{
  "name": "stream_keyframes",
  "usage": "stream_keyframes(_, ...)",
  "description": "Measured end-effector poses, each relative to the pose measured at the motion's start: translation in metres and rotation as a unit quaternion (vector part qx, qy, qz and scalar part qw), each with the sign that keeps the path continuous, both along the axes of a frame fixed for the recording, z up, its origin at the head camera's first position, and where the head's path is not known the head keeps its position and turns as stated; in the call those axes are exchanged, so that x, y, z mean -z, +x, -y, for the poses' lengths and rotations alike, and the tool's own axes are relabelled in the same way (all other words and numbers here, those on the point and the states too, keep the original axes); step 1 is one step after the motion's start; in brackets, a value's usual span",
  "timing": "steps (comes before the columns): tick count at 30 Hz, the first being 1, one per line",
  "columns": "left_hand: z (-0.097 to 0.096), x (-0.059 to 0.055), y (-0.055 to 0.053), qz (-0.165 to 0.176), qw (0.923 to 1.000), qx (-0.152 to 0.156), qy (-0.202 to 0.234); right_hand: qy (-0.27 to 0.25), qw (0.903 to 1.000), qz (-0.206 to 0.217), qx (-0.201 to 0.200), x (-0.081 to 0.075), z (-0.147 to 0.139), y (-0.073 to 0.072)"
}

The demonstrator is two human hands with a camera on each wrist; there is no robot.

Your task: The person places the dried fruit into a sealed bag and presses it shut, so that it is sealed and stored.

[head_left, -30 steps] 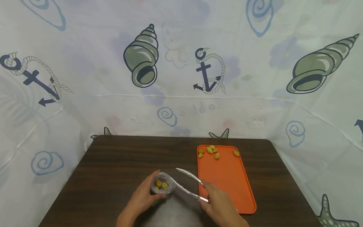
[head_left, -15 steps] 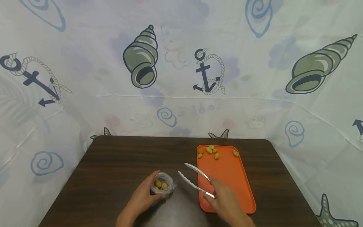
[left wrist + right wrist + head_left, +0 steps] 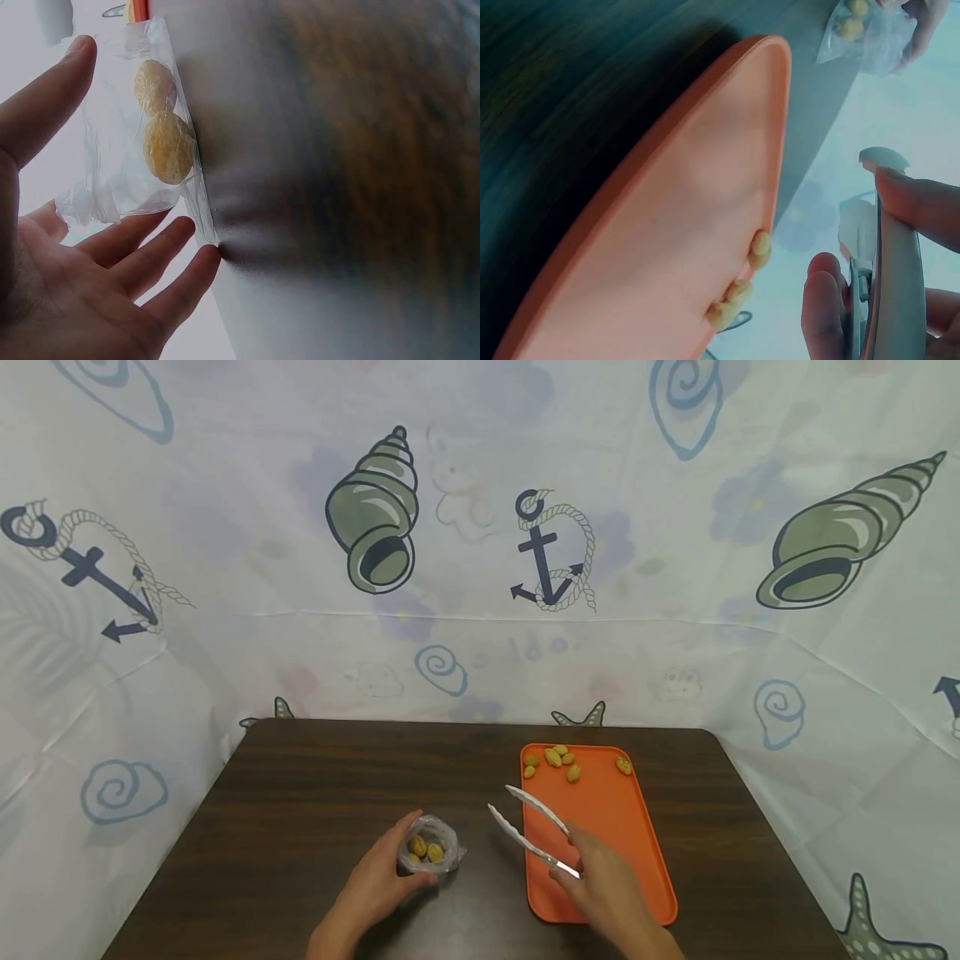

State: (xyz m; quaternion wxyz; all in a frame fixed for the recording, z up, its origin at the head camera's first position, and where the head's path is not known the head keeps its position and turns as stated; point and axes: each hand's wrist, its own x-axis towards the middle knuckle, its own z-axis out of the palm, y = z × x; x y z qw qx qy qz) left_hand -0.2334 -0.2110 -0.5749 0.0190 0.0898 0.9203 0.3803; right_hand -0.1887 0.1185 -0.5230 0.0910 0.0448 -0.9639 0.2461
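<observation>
My left hand [image 3: 378, 877] holds a clear plastic bag [image 3: 112, 142] upright on the table, thumb on one side and fingers on the other. Its mouth gapes upward. Inside lie several yellow-brown oval pieces [image 3: 168, 148] that look like dried fruit. With my right hand [image 3: 611, 889] I grip a pair of metal tongs [image 3: 517, 836] over the left side of the orange tray [image 3: 607, 810]. The arms of the tongs are spread, with nothing between the tips, which point toward the bag's side. More oval pieces [image 3: 553, 757] rest along the tray's far end.
The dark wooden table [image 3: 337, 777] extends behind and to the left of the bag. A pale curtain [image 3: 480, 568] printed with shells and anchors hangs behind it. The tray has a low raised rim.
The tongs have come away from the bag's mouth and moved right, over the tray, in my right hand. My left hand and the bag have stayed in place.
</observation>
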Motion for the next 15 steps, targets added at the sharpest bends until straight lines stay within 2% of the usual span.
stream_keyframes(15,-0.001,0.001,0.0,0.005,1.0,-0.007,0.003,-0.012,0.9988,0.031,0.035,0.007,-0.015,-0.006)
